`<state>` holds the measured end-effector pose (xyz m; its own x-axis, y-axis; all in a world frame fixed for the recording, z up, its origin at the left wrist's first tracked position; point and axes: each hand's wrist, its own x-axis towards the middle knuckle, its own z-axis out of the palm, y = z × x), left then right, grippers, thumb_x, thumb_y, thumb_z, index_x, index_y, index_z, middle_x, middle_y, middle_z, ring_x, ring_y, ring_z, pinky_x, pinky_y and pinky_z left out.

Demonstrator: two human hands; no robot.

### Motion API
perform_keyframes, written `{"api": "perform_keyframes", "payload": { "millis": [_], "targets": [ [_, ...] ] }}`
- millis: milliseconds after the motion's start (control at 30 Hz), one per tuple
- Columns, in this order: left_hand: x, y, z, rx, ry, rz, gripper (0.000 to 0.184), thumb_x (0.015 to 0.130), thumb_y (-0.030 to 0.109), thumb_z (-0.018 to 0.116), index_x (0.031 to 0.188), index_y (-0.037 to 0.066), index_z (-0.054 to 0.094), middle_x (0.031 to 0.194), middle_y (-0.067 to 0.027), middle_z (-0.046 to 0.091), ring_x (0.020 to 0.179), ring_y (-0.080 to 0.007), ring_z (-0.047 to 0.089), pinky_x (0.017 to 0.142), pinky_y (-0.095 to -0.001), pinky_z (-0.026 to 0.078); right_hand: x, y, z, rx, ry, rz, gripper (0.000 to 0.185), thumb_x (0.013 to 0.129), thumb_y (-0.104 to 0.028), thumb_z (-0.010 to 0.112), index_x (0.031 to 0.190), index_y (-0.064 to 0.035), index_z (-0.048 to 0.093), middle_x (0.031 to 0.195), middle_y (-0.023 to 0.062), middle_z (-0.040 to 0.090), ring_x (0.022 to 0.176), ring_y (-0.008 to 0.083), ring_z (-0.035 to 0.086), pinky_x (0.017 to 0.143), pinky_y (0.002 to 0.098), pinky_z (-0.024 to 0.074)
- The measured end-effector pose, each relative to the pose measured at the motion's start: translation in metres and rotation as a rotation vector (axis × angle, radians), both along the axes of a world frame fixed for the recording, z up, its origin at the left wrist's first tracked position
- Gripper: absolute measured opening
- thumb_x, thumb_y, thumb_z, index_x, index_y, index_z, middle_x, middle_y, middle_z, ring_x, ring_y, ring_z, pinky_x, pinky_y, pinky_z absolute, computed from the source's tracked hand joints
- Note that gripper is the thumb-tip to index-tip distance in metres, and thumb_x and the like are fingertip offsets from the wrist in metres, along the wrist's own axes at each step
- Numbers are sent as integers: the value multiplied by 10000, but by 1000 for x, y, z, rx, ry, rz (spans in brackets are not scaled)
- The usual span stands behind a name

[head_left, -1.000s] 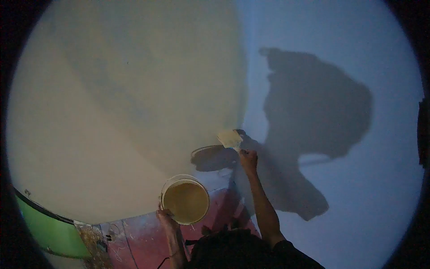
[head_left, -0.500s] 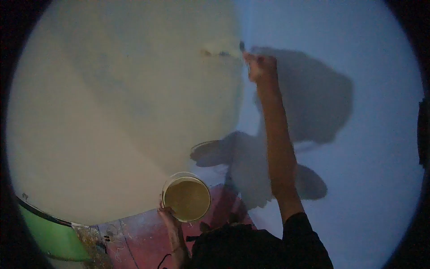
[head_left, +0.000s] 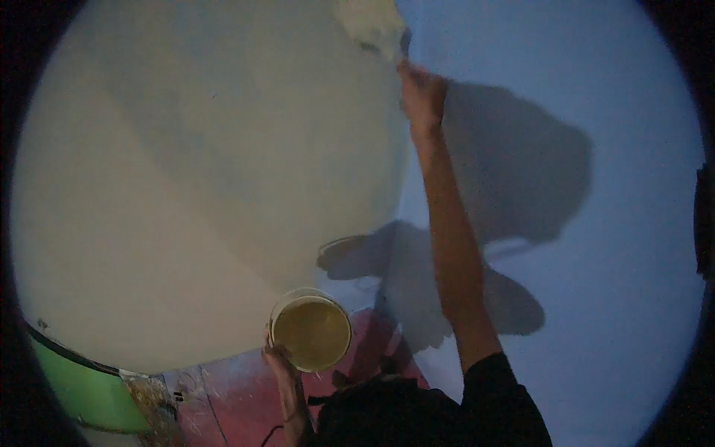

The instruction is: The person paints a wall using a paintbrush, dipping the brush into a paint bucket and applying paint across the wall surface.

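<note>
Low in the view, my left hand is closed on the left rim of a round bucket, tilted so that the yellowish-brown paint inside shows. My right hand reaches up to the corner where the cream wall meets the blue wall. Its fingers are closed on a paintbrush, blurred and hard to make out against the wall. A brighter cream patch lies just left of the brush.
Below the walls is a reddish floor surface with marks on it. A green surface with a dark edge sits at lower left. Shadows of my arm and the bucket fall on the blue wall. A dark object stands at the right edge.
My right hand has moved up along the corner with the brush, and the bright cream patch now shows higher. The left hand and bucket have barely moved.
</note>
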<state>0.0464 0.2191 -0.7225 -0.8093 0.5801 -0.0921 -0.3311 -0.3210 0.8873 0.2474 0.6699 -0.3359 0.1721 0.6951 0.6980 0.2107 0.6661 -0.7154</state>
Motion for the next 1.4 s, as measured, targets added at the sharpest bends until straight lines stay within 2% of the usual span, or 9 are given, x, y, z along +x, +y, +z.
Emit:
{"api": "perform_keyframes", "payload": {
  "millis": [133,200,333,500,667,867,967,1133,1400],
  "targets": [
    [18,14,44,161,40,-98,814,862,609,599,1367,-11,449,1182,-165,606,1060,-300,606,873,-458,544,-7,-52,-161,-84,162,114,385,931,-312,633,962,70,677,680,-6,532,683,93,460,640,306,414],
    [19,16,50,167,59,-102,786,878,589,588,1363,-15,452,1183,-167,608,1044,-296,614,856,-450,552,7,-79,-240,-472,26,82,415,927,-353,633,936,56,702,661,-18,509,657,87,447,623,285,396],
    [16,16,51,97,-31,-57,682,932,506,552,1339,-34,468,1197,-170,605,996,-284,639,829,-427,565,28,-102,-399,-650,-174,8,503,827,-446,699,793,56,694,604,92,618,615,142,571,577,401,433],
    [-5,17,20,124,123,-83,632,950,460,544,1324,-45,478,1197,-166,606,1000,-271,635,827,-417,565,28,-122,-458,-864,-516,-312,444,790,-402,718,719,35,689,619,132,653,625,173,624,611,445,456],
    [11,24,30,141,-8,8,661,946,471,544,1341,-52,455,1209,-163,599,1015,-281,626,840,-424,560,22,-109,-283,-360,51,-42,469,866,-369,674,687,55,582,539,21,423,558,116,389,519,341,327],
    [4,19,10,124,123,-35,650,966,453,481,1386,-37,403,1257,-176,565,1053,-297,602,889,-460,539,23,-57,-108,-300,-109,-38,434,875,-365,677,810,64,662,561,79,495,542,154,386,546,354,390],
    [15,27,18,127,4,56,617,962,410,477,1386,-33,412,1234,-172,573,1043,-297,599,897,-473,529,22,-29,-74,-343,257,130,330,891,-290,668,714,-12,655,563,-84,325,501,82,302,463,287,282],
    [39,34,79,114,-4,60,502,940,290,423,1330,-22,480,1159,-146,602,995,-281,617,827,-437,552,49,24,36,90,326,208,272,836,-261,733,682,-70,614,590,-45,363,470,90,327,435,282,283],
    [60,32,110,37,-27,74,510,926,309,448,1293,-40,509,1116,-144,613,968,-269,623,806,-418,558,81,26,268,31,520,343,355,895,-356,660,733,-51,577,567,10,448,468,131,433,409,297,352]
  ]
}}
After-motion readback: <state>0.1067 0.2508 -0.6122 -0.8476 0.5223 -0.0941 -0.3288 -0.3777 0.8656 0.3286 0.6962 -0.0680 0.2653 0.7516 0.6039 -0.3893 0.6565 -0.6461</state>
